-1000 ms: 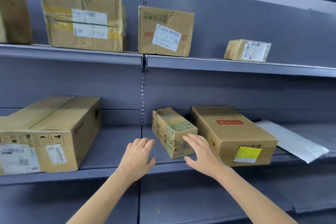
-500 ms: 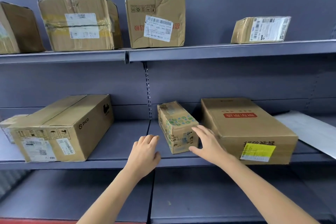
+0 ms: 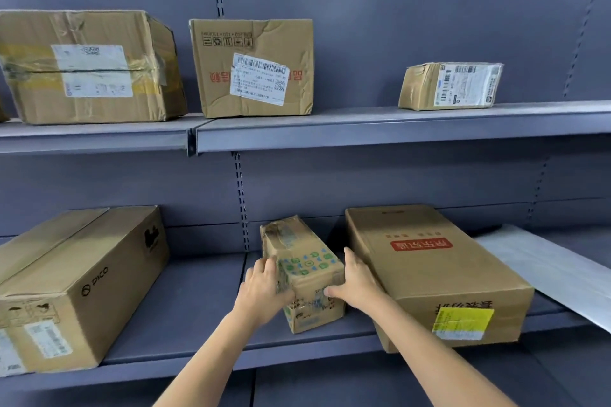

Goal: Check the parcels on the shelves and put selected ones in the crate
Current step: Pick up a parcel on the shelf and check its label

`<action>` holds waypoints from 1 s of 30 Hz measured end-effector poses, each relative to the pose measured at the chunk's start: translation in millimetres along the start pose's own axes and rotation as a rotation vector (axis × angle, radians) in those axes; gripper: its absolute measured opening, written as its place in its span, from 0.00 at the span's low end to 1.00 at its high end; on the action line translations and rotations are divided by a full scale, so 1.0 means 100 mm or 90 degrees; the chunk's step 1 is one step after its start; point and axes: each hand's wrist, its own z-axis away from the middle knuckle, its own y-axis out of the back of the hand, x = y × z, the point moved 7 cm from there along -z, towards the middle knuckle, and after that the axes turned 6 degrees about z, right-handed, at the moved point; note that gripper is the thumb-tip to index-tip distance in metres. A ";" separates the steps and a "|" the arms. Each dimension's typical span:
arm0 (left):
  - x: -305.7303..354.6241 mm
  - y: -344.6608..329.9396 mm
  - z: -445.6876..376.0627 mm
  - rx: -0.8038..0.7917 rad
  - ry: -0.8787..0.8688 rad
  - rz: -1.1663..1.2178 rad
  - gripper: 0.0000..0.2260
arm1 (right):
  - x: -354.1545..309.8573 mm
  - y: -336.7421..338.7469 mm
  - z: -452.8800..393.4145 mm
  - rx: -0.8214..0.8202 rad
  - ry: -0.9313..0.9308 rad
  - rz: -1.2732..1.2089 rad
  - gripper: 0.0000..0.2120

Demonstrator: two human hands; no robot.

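Note:
A small cardboard parcel with green printed icons (image 3: 304, 271) stands on the lower shelf (image 3: 205, 301), between the two larger boxes. My left hand (image 3: 263, 291) grips its left side, fingers on the top edge and thumb across the front face. My right hand (image 3: 355, 284) grips its right side, fingers up along the flank and thumb on the front. The parcel still rests on the shelf. No crate is in view.
A long box with a red mark and yellow label (image 3: 429, 274) lies just right of my right hand. A PICO box (image 3: 76, 284) sits at the left, a white envelope (image 3: 545, 268) at the right. The upper shelf (image 3: 363, 129) carries three parcels.
Both hands moved forward from open and apart to closing on the two sides of the small parcel. The camera came closer to the shelves.

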 end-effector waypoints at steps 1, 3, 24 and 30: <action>-0.04 -0.04 -0.02 -0.016 0.011 0.034 0.34 | 0.02 -0.04 -0.04 -0.009 -0.009 -0.010 0.49; -0.07 -0.13 -0.03 -0.058 0.020 0.104 0.37 | 0.04 -0.10 -0.10 -0.021 -0.013 -0.022 0.46; -0.11 0.28 1.47 0.076 0.002 0.576 0.24 | -0.37 -0.59 1.28 0.166 0.110 -0.323 0.34; -0.24 0.22 1.56 0.068 0.054 0.652 0.19 | -0.40 -0.81 1.41 0.159 0.095 -0.365 0.34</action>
